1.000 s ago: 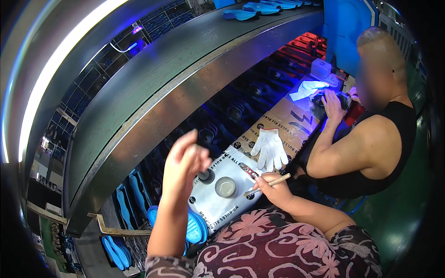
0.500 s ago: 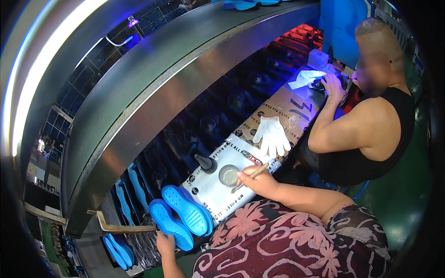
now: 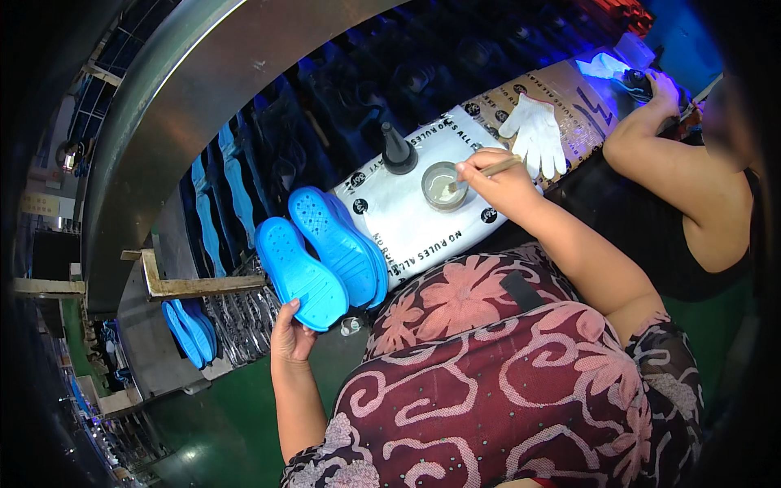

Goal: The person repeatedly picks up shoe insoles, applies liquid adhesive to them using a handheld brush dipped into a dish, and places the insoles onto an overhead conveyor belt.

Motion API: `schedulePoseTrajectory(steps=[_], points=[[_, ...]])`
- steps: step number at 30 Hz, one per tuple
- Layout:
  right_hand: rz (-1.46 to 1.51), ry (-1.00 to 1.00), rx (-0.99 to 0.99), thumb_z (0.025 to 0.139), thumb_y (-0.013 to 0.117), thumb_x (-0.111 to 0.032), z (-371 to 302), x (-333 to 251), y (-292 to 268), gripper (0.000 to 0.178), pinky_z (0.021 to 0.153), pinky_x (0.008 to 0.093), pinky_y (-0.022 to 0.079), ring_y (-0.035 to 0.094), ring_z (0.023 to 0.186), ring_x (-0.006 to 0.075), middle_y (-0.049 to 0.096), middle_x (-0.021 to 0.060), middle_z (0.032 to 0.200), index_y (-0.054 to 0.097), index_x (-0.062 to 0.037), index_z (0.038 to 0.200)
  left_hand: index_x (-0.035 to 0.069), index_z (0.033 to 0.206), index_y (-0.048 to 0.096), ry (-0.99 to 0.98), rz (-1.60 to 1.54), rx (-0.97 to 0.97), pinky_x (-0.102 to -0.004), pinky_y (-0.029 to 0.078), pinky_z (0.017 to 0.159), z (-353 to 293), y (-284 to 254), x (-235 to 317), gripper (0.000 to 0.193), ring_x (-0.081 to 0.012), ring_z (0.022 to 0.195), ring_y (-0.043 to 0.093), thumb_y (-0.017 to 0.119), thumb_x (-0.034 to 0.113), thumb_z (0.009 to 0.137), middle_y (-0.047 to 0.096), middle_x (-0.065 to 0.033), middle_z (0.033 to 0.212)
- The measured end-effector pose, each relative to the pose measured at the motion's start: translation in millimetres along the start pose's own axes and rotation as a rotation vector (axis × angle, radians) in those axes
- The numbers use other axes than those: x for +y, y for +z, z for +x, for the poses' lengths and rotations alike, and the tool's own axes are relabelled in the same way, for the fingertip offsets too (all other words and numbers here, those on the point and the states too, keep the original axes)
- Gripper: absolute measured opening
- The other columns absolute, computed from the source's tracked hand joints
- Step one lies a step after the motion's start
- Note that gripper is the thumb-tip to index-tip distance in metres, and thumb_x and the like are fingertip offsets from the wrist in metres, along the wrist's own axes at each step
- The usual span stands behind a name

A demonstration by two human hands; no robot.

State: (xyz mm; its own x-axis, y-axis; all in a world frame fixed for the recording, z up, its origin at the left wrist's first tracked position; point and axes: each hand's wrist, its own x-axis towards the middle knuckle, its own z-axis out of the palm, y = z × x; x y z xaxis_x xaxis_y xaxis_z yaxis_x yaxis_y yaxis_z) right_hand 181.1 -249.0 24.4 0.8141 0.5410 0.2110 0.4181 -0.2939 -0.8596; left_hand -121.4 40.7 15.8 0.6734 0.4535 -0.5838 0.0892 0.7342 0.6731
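Note:
My left hand (image 3: 291, 335) pinches the heel end of a blue shoe sole (image 3: 303, 272) between thumb and fingers. Beside it, more blue soles (image 3: 358, 248) lie stacked on the near left end of the covered bench. Closed round a brush (image 3: 498, 166) with a pale handle, my right hand (image 3: 506, 189) is over a small round cup (image 3: 429, 199). The brush tip dips into the cup, which holds a cloudy pale liquid. A dark cone-shaped stand (image 3: 398, 153) is just behind the cup, on the white printed plastic sheet (image 3: 407, 236).
A white glove (image 3: 533, 137) lies on brown cardboard (image 3: 582, 106) to the right. A co-worker (image 3: 691, 187) sits at the far right, hands on a dark object. A metal frame beam (image 3: 175, 89) arches along the left. Further blue soles (image 3: 191, 333) rest at the lower left.
The brush has gone from beside the cup's near edge into the cup. My left hand keeps its hold on the sole. My view has shifted, so the bench appears higher.

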Motion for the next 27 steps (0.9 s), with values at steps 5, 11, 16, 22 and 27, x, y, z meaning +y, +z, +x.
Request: schedulePoseTrajectory(steps=[5,11,16,22,27], points=[[-0.225,-0.226,-0.028,0.079,0.064,-0.027,6,24,29,0.024,0.063,0.037,0.046,0.059,0.067,0.0277,0.063,0.008,0.069,0.066,-0.006,0.069,0.002,0.103,0.053,-0.13,-0.101,-0.04,-0.0234,0.044,0.045,-8,11,-13,0.033,-0.0115,0.045,0.049,0.068,0.014,0.076,0.061,-0.0062,0.071],[-0.203,-0.215,-0.02,0.081,0.064,-0.022,7,21,25,0.022,0.062,0.0364,0.043,0.057,0.064,0.0258,0.059,0.0089,0.063,0.065,-0.0048,0.067,0.001,0.1,0.054,-0.069,-0.022,-0.004,-0.0228,0.04,0.043,-11,19,-19,0.028,-0.0115,0.046,0.049,0.066,0.012,0.077,0.06,-0.0058,0.068],[-0.03,-0.059,0.065,0.082,0.064,-0.023,7,12,12,0.024,0.059,0.0331,0.045,0.059,0.063,0.0228,0.063,0.0106,0.068,0.066,-0.002,0.072,-0.001,0.103,0.053,-0.055,-0.014,-0.001,-0.0237,0.042,0.044,-18,37,-17,0.031,-0.0138,0.049,0.052,0.065,0.012,0.078,0.061,-0.009,0.074],[-0.078,-0.028,-0.043,0.085,0.061,-0.022,7,18,26,0.025,0.064,0.0334,0.044,0.057,0.067,0.0215,0.061,0.0096,0.067,0.065,-0.0026,0.07,-0.003,0.119,0.04,0.166,0.255,-0.03,-0.0284,0.052,0.051,-25,78,-23,0.042,-0.0212,0.058,0.06,0.056,0.011,0.082,0.061,-0.0157,0.09],[-0.207,-0.2,0.044,0.081,0.064,-0.022,8,24,31,0.021,0.059,0.0337,0.044,0.058,0.063,0.0253,0.062,0.0108,0.068,0.066,-0.0041,0.07,-0.002,0.122,0.035,0.248,0.292,-0.025,-0.0263,0.051,0.049,-22,80,-28,0.043,-0.0205,0.059,0.06,0.052,0.007,0.083,0.06,-0.017,0.093]])
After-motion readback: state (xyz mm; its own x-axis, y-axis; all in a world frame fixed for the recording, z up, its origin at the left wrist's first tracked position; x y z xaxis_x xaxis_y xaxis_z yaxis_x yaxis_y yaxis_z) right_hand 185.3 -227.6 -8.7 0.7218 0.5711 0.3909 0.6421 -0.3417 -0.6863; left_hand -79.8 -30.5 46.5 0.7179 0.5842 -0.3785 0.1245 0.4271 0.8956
